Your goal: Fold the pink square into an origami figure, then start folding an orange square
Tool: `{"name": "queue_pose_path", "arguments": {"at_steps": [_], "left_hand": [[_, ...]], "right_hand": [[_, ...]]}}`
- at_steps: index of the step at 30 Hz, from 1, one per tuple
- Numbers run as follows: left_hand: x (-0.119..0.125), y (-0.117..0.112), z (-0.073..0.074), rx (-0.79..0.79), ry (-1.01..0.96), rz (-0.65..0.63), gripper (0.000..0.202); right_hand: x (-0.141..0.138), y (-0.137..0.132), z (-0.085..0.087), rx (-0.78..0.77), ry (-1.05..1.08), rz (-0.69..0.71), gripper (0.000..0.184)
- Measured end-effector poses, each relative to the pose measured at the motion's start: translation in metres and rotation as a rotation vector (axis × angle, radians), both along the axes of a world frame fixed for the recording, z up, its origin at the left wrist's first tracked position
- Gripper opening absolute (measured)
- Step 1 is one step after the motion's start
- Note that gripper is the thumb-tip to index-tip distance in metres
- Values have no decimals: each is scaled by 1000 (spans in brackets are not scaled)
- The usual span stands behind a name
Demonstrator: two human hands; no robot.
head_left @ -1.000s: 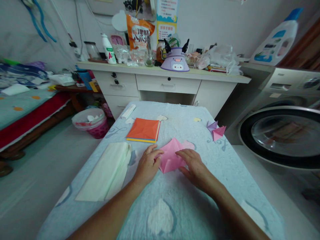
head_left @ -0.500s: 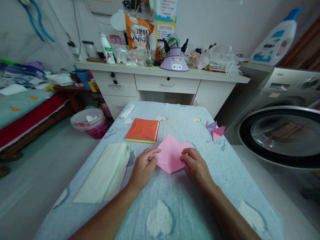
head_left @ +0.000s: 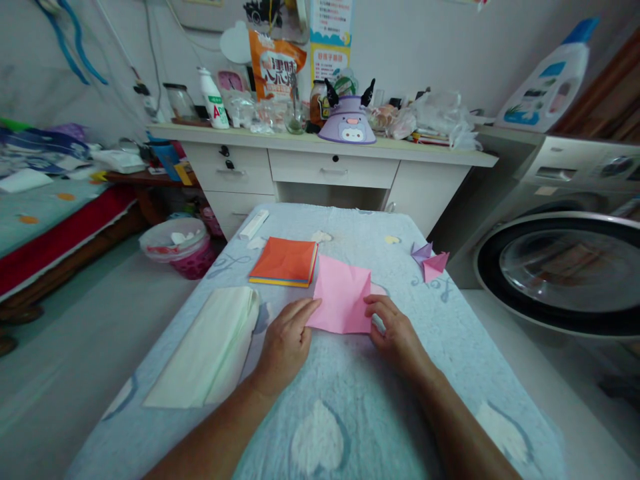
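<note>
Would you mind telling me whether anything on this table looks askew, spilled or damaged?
Nothing looks spilled or damaged. The left hand and right hand hold the pink paper by its near corners, beside the orange paper stack. Only the two small folded pieces stand out: they sit close to the right edge of the table.

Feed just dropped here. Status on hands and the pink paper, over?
Left hand and right hand grip pink paper at near corners. Orange paper stack close beyond it.

pink origami paper (head_left: 341, 300): one sheet, folded to a rough square, flat on the blue towel in front of me, its near corners under my fingertips.
</note>
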State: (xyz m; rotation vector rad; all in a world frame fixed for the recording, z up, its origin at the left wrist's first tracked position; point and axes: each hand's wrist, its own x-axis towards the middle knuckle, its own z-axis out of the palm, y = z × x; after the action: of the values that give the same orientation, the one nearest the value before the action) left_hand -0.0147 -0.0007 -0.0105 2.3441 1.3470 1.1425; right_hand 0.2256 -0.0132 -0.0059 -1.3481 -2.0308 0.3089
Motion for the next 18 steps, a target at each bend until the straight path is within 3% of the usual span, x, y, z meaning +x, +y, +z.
{"name": "queue_pose_path", "arguments": {"at_steps": [4,10,18], "left_hand": [[1,-1,4,-30,118,-31,46],[3,-7,12,-35,278,-3,32],[9,-6,8,11,226,-245,13]], "right_hand": [[2,-1,-3,-118,-54,40,31],[1,-4,2,-149,-104,35,25],[4,-1,1,-183,-211,25,23]]}}
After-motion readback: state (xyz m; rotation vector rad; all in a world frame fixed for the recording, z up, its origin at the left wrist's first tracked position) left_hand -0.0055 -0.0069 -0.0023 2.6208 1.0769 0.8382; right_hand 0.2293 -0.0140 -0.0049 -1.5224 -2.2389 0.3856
